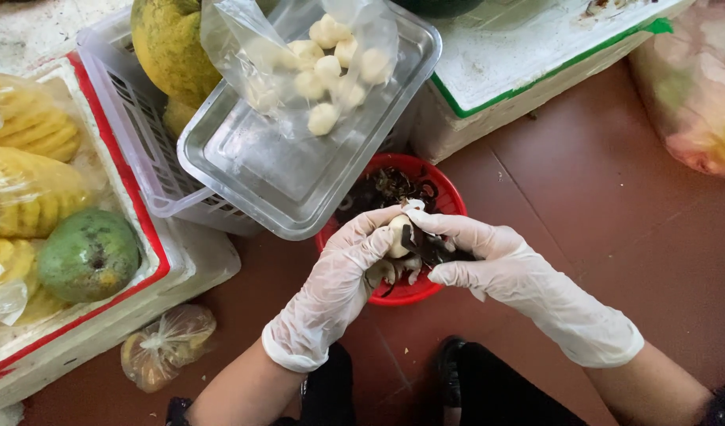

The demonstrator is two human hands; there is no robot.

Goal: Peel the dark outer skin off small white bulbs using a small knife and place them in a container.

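**A:** Both hands are gloved and meet at the centre of the frame. What has each got?

**B:** The left hand [354, 256] is curled shut round a small pale fruit [399, 235], fingers wrapped over it. The right hand [488, 256] pinches a strip of dark peel [425, 246] that hangs off the same fruit, thumb and forefinger closed on it, the other fingers loosely bent.

**A:** So which step is this?

**B:** Peeling, I would judge, partway through: pale flesh shows on top, dark skin clings below. The next move seems to call for a steady pull down and away, with the left hand's hold firm enough that the slick fruit does not slip.

**A:** And beneath them?

**B:** A red basket [437, 193] on the floor, just under the hands, holds dark peelings. Further up, a clear plastic tray [299, 181] rests on a white crate [133, 126]; a clear bag [252, 39] of peeled white fruits [327, 67] lies in the tray. At the left edge, a green fruit [88, 254] sits in a red-rimmed box.
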